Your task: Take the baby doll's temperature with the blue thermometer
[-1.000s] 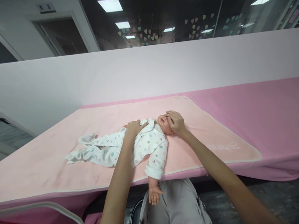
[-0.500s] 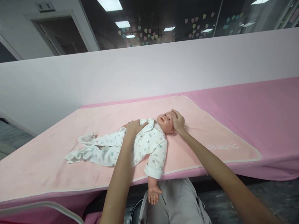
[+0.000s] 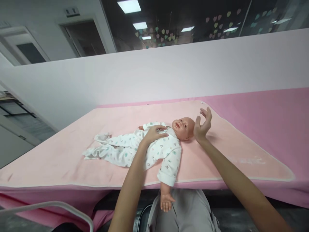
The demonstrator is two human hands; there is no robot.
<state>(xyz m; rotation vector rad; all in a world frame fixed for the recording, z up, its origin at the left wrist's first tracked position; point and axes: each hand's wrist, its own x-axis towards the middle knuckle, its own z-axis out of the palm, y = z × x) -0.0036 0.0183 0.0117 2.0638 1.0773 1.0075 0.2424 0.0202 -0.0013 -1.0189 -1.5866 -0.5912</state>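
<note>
Doll (image 3: pixel 169 151) on its back — left hand (image 3: pixel 154 133) open flat on chest, right hand (image 3: pixel 201 126) beside head, fingers (image 3: pixel 209 114) splayed, empty

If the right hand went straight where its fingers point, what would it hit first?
Likely nothing close: the right hand points up and away from the doll, toward the pale wall; depth unclear.

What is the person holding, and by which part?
Nothing is gripped. The left hand rests flat on the doll's chest; the right hand is open beside its head.
</note>
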